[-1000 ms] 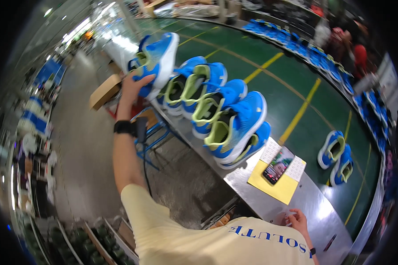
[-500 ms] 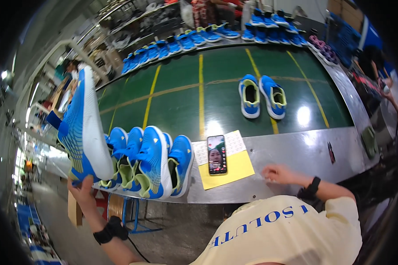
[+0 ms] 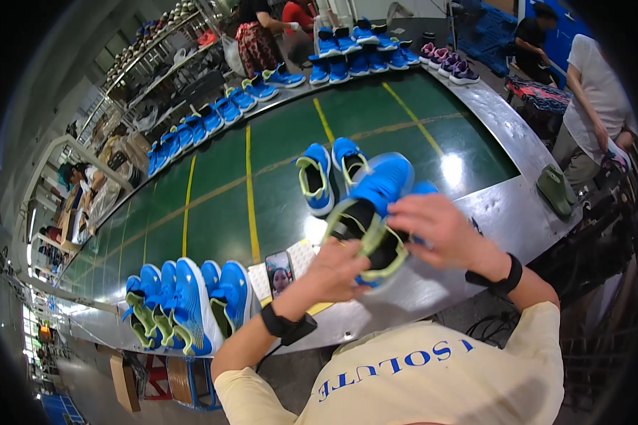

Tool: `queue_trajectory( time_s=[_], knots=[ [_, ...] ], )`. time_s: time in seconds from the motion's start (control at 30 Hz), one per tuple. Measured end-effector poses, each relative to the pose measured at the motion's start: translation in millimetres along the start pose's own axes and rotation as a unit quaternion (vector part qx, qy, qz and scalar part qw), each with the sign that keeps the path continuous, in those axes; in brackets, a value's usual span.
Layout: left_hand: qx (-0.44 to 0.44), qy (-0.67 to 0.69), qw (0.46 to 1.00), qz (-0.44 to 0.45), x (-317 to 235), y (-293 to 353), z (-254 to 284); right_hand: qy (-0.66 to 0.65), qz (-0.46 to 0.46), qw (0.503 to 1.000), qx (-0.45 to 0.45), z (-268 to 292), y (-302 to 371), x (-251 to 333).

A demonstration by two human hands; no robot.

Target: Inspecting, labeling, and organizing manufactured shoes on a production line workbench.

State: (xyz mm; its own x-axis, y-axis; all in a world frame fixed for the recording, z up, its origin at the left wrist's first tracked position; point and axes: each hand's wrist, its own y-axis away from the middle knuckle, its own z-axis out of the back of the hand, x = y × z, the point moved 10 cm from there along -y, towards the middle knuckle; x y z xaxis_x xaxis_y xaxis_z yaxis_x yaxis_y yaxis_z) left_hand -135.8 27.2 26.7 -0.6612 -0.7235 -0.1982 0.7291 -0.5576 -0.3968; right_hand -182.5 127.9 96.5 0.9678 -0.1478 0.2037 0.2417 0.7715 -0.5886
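Note:
A blue sneaker (image 3: 384,183) with a lime-green lining is held up before me over the metal table edge, its toe pointing away and its opening toward me. My left hand (image 3: 337,270) is closed on the collar at its near left side. At the right side of the opening, my right hand (image 3: 439,230) has its bent fingers on the shoe, somewhat blurred. A bit of blue beside those fingers is too smeared to name. Just beyond, a left sneaker (image 3: 313,180) and a right sneaker (image 3: 347,157) of the same kind stand on the green belt (image 3: 220,191).
Several blue sneakers (image 3: 191,301) stand along the near left edge. A phone (image 3: 279,273) lies on papers, partly behind my left arm. More shoes (image 3: 227,110) line the far edge, with pink-purple ones (image 3: 448,64) at the corner. A green clog (image 3: 556,190) sits at right, near other people.
The sneaker has come from the far left to the middle in my left hand. My right hand has risen from the table to it. The view has turned right.

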Motion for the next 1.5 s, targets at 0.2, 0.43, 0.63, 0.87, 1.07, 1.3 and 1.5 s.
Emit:
queue_trajectory(
  time_s=[0.2, 0.43, 0.63, 0.87, 1.07, 1.3, 1.5],
  knots=[
    [0.22, 0.074, 0.969, -0.087, -22.3, -4.7, -135.2, 0.034, -0.051, 0.959, 0.276, -91.0, 93.1, -36.7],
    [0.194, 0.149, 0.969, -0.039, -13.8, -15.2, -102.8, -0.05, -0.011, 0.94, 0.336, -101.6, 101.1, -36.0],
    [-0.032, 0.068, 0.963, 0.259, 130.6, -13.6, -42.5, -0.03, 0.064, 0.919, 0.388, -108.5, 99.4, -41.7],
    [0.144, -0.194, 0.881, 0.407, 233.3, -4.0, -96.1, -0.094, 0.067, 0.908, 0.403, -127.1, 103.7, -42.9],
    [0.061, -0.087, 0.913, 0.394, 234.4, -34.0, -103.1, -0.102, 0.056, 0.91, 0.397, -129.8, 106.0, -50.1],
    [0.081, -0.143, 0.871, 0.464, 239.8, -20.9, -110.2, -0.105, 0.055, 0.91, 0.398, -130.5, 107.4, -51.5],
    [0.071, -0.144, 0.896, 0.414, 233.2, -13.3, -115.5, -0.101, 0.035, 0.913, 0.394, -135.7, 110.8, -46.9]
  ],
)
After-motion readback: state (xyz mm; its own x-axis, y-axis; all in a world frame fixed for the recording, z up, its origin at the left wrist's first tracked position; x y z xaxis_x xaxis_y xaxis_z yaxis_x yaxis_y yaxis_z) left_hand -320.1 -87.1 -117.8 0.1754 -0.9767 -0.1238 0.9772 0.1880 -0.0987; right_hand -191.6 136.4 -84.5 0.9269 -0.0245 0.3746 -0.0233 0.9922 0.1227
